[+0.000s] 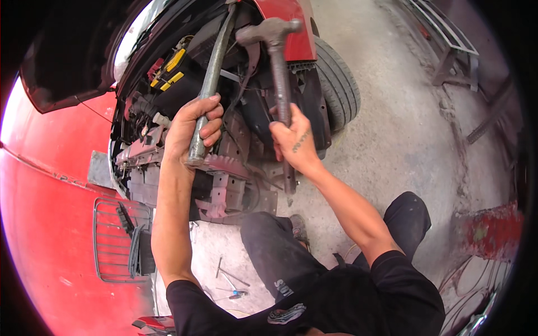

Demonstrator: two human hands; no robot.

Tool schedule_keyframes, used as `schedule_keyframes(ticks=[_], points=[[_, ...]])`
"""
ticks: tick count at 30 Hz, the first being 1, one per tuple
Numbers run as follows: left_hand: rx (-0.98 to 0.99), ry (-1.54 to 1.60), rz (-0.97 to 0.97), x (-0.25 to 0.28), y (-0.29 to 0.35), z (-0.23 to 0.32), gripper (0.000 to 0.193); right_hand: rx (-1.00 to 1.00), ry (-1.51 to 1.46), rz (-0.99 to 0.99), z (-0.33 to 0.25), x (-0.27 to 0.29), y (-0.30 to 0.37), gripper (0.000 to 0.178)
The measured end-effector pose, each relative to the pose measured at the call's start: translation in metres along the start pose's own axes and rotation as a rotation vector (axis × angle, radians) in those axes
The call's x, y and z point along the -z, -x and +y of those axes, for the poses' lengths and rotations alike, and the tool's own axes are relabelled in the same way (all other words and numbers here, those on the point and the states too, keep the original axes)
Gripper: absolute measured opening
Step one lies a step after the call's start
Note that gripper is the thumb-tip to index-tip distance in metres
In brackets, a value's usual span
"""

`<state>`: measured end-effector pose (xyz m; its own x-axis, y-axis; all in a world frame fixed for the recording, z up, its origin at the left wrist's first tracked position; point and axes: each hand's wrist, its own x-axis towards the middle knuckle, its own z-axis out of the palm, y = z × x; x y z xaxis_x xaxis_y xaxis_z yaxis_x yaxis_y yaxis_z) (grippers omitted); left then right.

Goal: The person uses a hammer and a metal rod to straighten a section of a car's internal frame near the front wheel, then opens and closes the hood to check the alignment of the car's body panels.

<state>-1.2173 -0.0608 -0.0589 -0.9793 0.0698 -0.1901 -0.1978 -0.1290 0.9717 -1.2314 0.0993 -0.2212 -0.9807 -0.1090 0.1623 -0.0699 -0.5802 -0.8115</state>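
My left hand (195,124) is wrapped round the near end of a long, worn metal bar (218,56). The bar slants up and away, and its far end reaches the edge of the car's red fender (294,31). In my right hand (294,137) is a hammer (281,73), gripped by its dark handle. Its head is raised beside the bar, to the right of it, and looks close to it; whether they touch I cannot tell. Below both hands lies the car's exposed front end, with a bent metal bracket (221,196) under my left wrist.
A car tire (336,84) stands right of the fender. Yellow-marked parts (171,67) sit in the engine bay. Tools (232,283) lie on the concrete floor (392,134). A wire rack (115,241) is at the left, by a red wall (56,224). A metal stand (448,61) is far right.
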Motion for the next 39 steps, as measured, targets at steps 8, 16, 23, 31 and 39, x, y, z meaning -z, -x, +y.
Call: schedule_keyframes(ticks=[8,16,23,31,39], points=[[-0.021,-0.077,0.048,-0.017,0.001,0.004,0.015,0.320,-0.192,0.259,-0.030,0.025,0.018,0.020],[0.001,-0.080,-0.029,-0.011,0.003,0.018,0.016,0.080,-0.187,0.070,0.003,-0.028,0.005,0.020],[0.001,-0.042,0.010,-0.013,-0.001,0.012,0.016,-0.027,-0.120,-0.056,0.012,-0.022,-0.011,0.022],[-0.003,0.011,-0.028,-0.013,-0.001,0.010,0.016,0.371,-0.150,0.371,-0.031,0.030,0.036,0.018],[-0.006,0.024,0.033,-0.013,0.002,0.005,0.019,0.102,0.192,0.058,0.003,-0.012,-0.006,0.011]])
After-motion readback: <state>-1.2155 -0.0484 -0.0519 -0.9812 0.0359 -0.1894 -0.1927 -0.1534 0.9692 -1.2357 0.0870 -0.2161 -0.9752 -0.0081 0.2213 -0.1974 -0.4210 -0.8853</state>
